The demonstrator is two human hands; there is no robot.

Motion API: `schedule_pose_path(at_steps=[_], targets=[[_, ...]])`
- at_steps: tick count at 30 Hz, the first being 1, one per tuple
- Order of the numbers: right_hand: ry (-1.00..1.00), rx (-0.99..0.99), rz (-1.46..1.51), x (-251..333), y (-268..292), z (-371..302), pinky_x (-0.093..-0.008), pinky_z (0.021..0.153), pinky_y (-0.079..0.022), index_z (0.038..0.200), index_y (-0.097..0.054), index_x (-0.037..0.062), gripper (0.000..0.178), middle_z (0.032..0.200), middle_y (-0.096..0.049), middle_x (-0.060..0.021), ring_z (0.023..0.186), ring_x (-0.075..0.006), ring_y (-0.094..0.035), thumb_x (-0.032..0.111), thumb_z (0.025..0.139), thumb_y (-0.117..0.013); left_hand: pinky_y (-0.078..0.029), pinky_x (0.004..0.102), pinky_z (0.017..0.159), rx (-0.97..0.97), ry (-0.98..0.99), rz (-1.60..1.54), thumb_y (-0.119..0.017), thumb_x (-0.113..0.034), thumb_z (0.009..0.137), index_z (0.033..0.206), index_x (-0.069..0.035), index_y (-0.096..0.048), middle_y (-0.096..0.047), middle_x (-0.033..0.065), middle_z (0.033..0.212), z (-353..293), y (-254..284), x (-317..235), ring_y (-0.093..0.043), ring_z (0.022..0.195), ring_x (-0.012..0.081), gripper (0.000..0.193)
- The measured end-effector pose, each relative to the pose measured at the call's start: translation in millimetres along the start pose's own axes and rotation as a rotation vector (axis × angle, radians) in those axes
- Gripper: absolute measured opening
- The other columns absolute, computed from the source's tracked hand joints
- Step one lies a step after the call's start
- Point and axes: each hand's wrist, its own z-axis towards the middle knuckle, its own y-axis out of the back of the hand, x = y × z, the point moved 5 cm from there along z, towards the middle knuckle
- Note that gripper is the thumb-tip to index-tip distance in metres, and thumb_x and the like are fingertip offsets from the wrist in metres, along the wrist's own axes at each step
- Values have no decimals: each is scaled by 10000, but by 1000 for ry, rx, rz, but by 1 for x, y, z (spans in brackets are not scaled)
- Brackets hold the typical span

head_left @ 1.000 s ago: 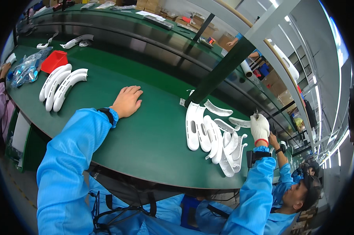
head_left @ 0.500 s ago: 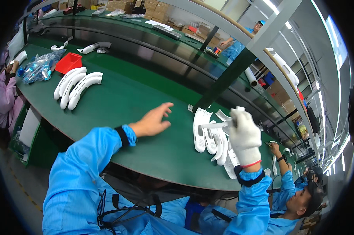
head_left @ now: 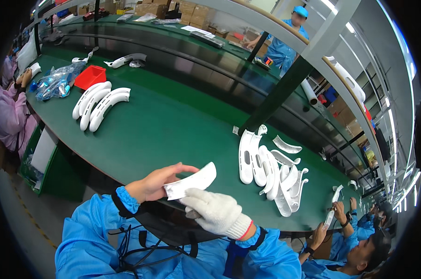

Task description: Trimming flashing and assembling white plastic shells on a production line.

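Note:
A curved white plastic shell [head_left: 191, 182] is held in front of my body, over the table's near edge. My bare left hand [head_left: 155, 182] grips its left end, thumb and fingers around it. My right hand [head_left: 215, 210], in a white knitted glove, is closed against the shell's lower edge. Something small and greyish shows under its fingers, too hidden to name. To the right lies a group of white curved plastic parts [head_left: 246, 158], some with long slots and some hollow side up. Several more slotted white parts [head_left: 109, 106] rest side by side at the left.
A red bin [head_left: 90, 76] and a bag of blue pieces [head_left: 57, 83] stand at the far left of the green table [head_left: 173, 125]. A post [head_left: 278, 95] rises behind the right group. Co-workers sit at right and left; another person [head_left: 285, 46] stands beyond the rear bench.
My right hand has come from above the right group to my front, bringing a white part. My left hand has drawn back toward me and closed on the shell.

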Motion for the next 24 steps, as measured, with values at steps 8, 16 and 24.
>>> schedule_pose_path(at_steps=[8, 16, 24], targets=[[-557, -293, 494, -58, 14, -45, -296, 683, -554, 1208, -637, 40, 279, 976, -687, -114, 761, -168, -683, 143, 951, -609, -585, 307, 660, -193, -16, 366, -526, -162, 1037, 1454, 30, -365, -707, 203, 1048, -33, -5, 28, -707, 765, 189, 486], [-854, -662, 1033, -91, -7, -81, -296, 742, -537, 1283, -567, -37, 334, 942, -649, -101, 777, -141, -630, 187, 1060, -457, -556, 358, 877, -30, 244, 367, -390, -186, 1086, 1343, 24, -425, -688, 181, 1045, -53, -28, 120, -696, 958, 242, 334], [-878, -472, 890, -79, 6, -94, -314, 831, -521, 1231, -583, -32, 305, 918, -668, -86, 851, -161, -637, 173, 1046, -453, -566, 355, 764, -138, 62, 196, -428, -170, 1065, 1242, 26, -480, -689, 167, 941, -26, -31, 161, -699, 813, 229, 269]])
